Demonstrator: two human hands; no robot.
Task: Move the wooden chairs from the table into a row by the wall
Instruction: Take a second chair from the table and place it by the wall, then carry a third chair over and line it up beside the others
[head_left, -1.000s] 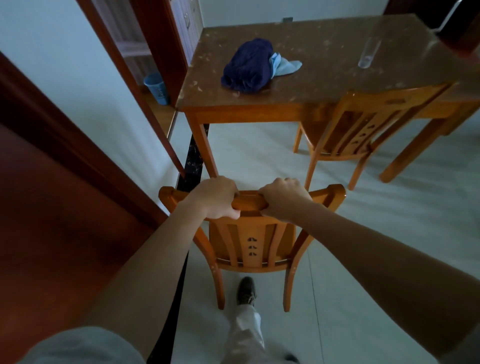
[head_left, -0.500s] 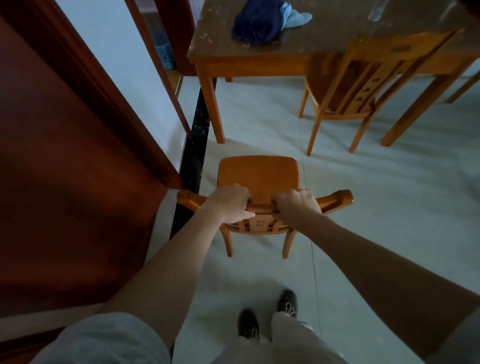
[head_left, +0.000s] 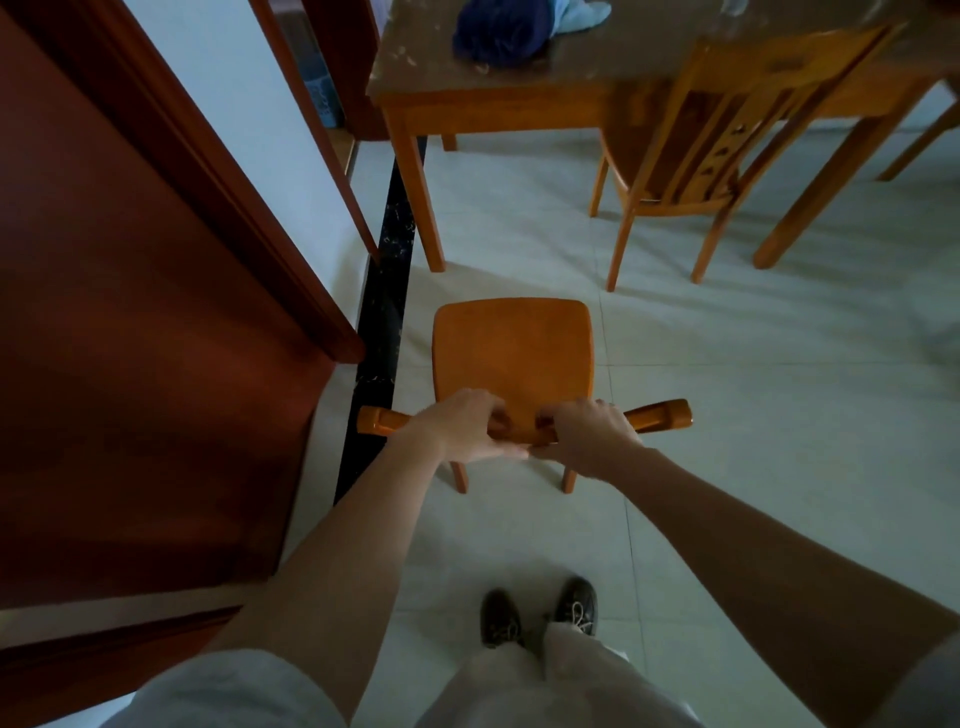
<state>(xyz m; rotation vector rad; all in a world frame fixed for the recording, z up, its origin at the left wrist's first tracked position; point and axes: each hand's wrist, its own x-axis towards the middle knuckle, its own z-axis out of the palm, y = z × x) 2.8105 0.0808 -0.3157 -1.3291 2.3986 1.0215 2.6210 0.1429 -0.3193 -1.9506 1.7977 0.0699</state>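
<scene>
dark blue cloth bundle (head_left: 501, 35) + light blue rag (head_left: 584, 13) touching it at frame top; blue bin (head_left: 323, 98) in doorway; red-brown door (head_left: 130, 338) left.

No readable text, label, brand, number or sign anywhere in view. Table top (head_left: 649, 57), both wooden chairs, door panel and blue bin (head_left: 321, 98) show none. Cut-out shapes in far chair (head_left: 691, 130) backrest are decoration, not lettering.
</scene>
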